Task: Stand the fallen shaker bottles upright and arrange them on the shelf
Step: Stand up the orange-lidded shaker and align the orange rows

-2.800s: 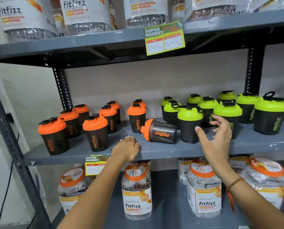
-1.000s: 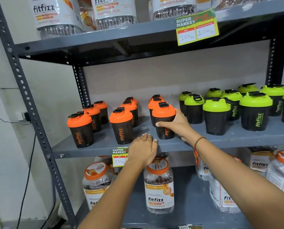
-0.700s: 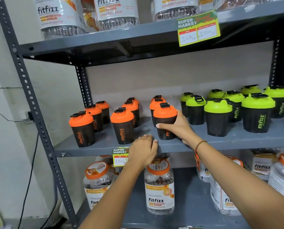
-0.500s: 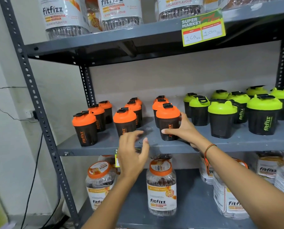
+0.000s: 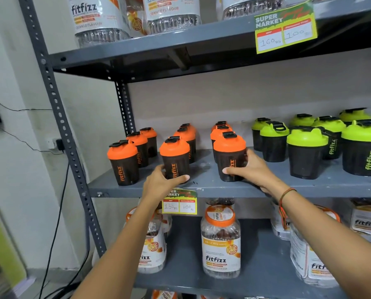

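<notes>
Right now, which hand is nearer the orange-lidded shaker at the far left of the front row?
Left. The left hand grips the neighbouring shaker just right of the far-left orange-lidded shaker; the right hand holds a shaker farther right.

You had nine orange-lidded shakers (image 5: pixel 174 158) standing on the middle shelf (image 5: pixel 210 187): three rows of three, though the back ones were partly hidden. Beside them stood at least eight green-lidded shakers (image 5: pixel 305 152), with the right edge cutting off any more. Three big jars (image 5: pixel 173 14) showed on the top shelf, and about five jars (image 5: pixel 220 240) on the lower one. Two price tags (image 5: pixel 284 29) hung from the shelf edges. Your two hands (image 5: pixel 250 169) were in view.
</notes>
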A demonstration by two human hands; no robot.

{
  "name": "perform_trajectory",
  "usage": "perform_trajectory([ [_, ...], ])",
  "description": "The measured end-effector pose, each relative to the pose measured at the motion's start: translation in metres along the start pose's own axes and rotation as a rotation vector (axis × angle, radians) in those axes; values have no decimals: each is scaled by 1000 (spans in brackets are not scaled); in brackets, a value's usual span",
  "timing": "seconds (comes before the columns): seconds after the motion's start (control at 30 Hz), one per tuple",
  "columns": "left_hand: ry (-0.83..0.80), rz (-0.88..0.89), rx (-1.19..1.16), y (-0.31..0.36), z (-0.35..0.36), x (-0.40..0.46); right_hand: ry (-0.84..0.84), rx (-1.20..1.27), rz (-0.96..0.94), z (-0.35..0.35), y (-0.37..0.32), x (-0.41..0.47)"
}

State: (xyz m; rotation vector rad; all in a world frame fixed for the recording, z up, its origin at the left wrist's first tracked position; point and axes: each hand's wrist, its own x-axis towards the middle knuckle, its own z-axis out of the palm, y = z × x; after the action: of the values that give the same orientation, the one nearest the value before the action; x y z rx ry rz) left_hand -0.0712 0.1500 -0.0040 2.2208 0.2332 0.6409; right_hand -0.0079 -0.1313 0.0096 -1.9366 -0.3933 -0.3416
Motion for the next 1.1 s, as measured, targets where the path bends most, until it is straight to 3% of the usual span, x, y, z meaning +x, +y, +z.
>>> perform_trajectory([
  [0.57,67,12,84,16,19,1,-44,3,-45,4,-3,-6],
  [0.8,21,37,-32,12,6,-5,0,-34,-23,4,-8,-9],
  [0.87,105,76,-117,6,-5,-13,10,-12,-15,2,-10,-11],
  [0.97,434,212,-189,-13,-27,-26,95,39,-9,4,-11,-15],
  [1.03,627,222,-204,-27,-47,-29,285,96,-40,11,-14,-21],
  [1.1,712,153,-192,-43,-65,-24,528,68,-160,22,-21,-32],
])
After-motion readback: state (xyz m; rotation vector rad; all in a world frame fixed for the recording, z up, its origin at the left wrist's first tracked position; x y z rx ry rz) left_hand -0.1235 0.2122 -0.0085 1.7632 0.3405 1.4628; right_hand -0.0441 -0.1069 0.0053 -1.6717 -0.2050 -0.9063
